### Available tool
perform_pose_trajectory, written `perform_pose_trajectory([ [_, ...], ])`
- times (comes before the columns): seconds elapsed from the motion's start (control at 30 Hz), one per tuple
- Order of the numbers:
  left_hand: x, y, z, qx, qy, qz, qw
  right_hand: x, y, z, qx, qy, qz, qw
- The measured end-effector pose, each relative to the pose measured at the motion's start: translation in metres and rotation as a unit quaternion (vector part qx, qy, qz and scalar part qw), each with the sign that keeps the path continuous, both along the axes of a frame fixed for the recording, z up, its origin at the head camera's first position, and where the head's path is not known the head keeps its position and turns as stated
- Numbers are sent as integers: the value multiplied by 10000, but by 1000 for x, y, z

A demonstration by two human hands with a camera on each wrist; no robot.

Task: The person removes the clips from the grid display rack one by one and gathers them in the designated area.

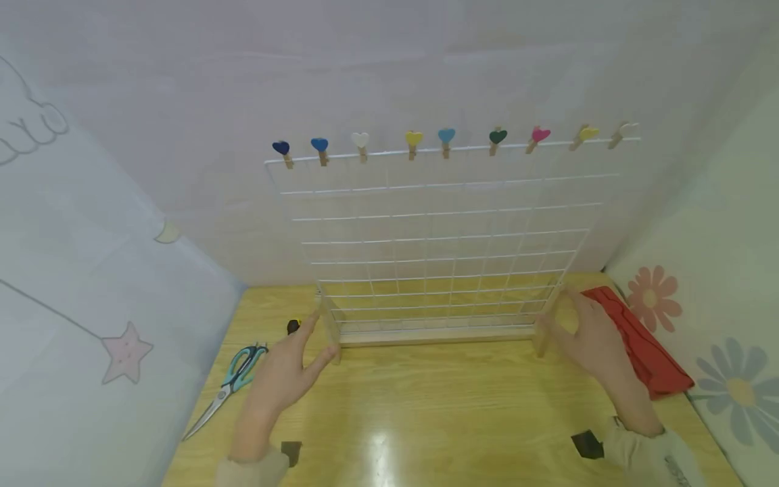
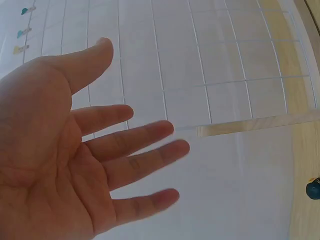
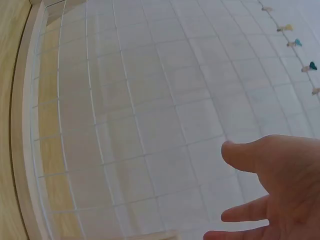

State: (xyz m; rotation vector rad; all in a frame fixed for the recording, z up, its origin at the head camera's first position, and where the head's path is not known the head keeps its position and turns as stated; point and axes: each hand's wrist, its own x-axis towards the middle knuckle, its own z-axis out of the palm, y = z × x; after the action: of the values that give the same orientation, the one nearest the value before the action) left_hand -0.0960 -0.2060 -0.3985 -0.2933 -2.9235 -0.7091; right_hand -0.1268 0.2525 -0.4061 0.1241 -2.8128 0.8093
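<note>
A white wire grid panel (image 1: 453, 259) stands upright in a wooden base (image 1: 438, 335) on the table. Along its top wire sit several small wooden clothespins with coloured hearts, among them a dark green one (image 1: 498, 137) and a pink one (image 1: 540, 134). My left hand (image 1: 281, 375) is beside the base's left end, thumb and fingers spread around the wooden foot (image 1: 333, 341). In the left wrist view that palm holds nothing, its fingers straight. At the opposite end my right hand (image 1: 590, 335) is by the right foot (image 1: 540, 341), fingers extended and thumb apart.
Scissors with teal handles (image 1: 239, 370) lie left of my left hand. Just past its fingers is a small black and yellow object (image 1: 294, 326). A folded red cloth (image 1: 648, 352) lies along the table's right edge. Pale printed sheets (image 1: 182, 122) enclose the back and sides.
</note>
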Motion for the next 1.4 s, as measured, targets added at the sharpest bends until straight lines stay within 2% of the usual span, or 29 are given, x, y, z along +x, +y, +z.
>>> perform_pose_trajectory([
  [0.1,-7,-2,5,301,478,-168,9983,-16,8,-13,-597,299,-303,9973],
  [0.17,-12,-2,11,390,754,-150,9963,-27,14,-23,-919,491,-557,9930],
  [0.23,-15,-2,17,416,896,-152,9950,-38,18,-31,-1199,540,-777,9883],
  [0.4,-22,-1,29,452,1038,-234,9933,-53,26,-52,-1810,187,-1147,9766],
  [0.53,-26,1,30,516,1271,-234,9903,-62,29,-66,-2372,77,-1156,9645],
  [0.63,-26,2,29,580,1360,-225,9888,-70,31,-73,-2986,81,-911,9500],
  [0.73,-26,2,28,617,1340,-204,9889,-75,34,-77,-3830,77,-661,9214],
  [0.87,-26,-1,30,654,1359,-157,9884,-79,39,-81,-4565,125,-258,8893],
  [1.0,-30,-5,36,692,1438,-131,9871,-81,44,-83,-4689,127,97,8831],
  [1.13,-36,-8,46,792,1352,-31,9876,-81,46,-83,-4722,48,191,8813],
  [1.27,-44,-12,57,880,1637,-97,9825,-81,46,-82,-4693,26,263,8827],
  [1.4,-51,-14,71,848,2024,-137,9755,-82,47,-85,-4768,86,380,8782],
])
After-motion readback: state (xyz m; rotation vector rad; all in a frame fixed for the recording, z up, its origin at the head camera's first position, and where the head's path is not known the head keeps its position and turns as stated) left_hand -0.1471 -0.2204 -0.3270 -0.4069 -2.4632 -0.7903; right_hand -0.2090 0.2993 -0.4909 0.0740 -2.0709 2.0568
